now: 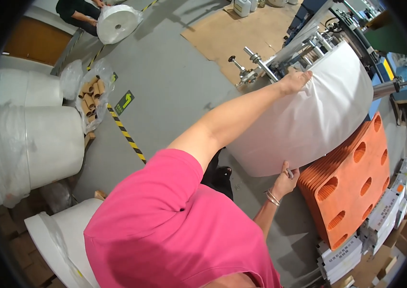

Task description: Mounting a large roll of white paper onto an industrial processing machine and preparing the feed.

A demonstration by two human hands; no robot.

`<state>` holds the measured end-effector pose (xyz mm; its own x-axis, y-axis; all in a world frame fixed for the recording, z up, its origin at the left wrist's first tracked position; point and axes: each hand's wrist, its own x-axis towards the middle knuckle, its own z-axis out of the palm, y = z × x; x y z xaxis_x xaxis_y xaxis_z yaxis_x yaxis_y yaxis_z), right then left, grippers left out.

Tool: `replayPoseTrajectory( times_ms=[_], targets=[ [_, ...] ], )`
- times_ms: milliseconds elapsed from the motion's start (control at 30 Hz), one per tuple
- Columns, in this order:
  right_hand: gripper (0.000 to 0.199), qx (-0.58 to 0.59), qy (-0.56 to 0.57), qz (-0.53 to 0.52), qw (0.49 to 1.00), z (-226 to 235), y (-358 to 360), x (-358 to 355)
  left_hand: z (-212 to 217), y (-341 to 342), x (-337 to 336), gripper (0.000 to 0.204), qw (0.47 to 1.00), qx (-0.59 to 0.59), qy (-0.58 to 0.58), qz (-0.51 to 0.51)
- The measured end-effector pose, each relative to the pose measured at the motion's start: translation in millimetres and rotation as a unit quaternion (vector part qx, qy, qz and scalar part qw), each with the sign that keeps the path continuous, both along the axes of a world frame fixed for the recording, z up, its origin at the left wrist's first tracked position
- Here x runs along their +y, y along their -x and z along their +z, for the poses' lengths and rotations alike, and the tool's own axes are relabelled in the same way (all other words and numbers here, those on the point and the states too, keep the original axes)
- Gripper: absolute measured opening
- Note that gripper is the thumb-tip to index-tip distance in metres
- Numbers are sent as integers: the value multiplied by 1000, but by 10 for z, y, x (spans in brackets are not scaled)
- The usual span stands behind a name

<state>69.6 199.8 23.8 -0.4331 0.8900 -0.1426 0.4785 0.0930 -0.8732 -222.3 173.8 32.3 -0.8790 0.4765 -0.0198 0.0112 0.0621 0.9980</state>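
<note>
Pink sleeve nearest; left hand pinches creased outer layer of white roll; right hand, fingers curled narrow at lower edge, grip unclear; roll apparently already on shaft, outer layer not yet off.

We see a grey floor crossed by yellow-and-black striped tape, a green arrow sign beside it. Brown sheeting covers some floor; at upper left, a brown panel adjoins pale wall.
</note>
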Motion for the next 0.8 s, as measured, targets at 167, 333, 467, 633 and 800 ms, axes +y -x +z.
replayPoseTrajectory(
  times_ms=[167, 333, 467, 633, 800],
  targets=[
    [35, 58, 62, 0, 996, -34, -24, -120, 193, -89, -229, 66, 1000, 22, 14, 7],
    [28, -72, -37, 45, 996, -80, -175, -59, -412, 51, -46, 54, 998, 58, 2, -35],
    [34, 18, 23, 23, 999, -145, -359, -114, 67, -430, -242, 63, 999, -7, -39, -14],
    [37, 21, 47, 29, 998, -192, -476, -110, 139, -511, -370, 65, 998, -35, -33, -30],
    [37, -108, -30, 42, 993, -73, -400, -198, 141, -393, -473, 40, 997, 19, 31, -64]
  ],
)
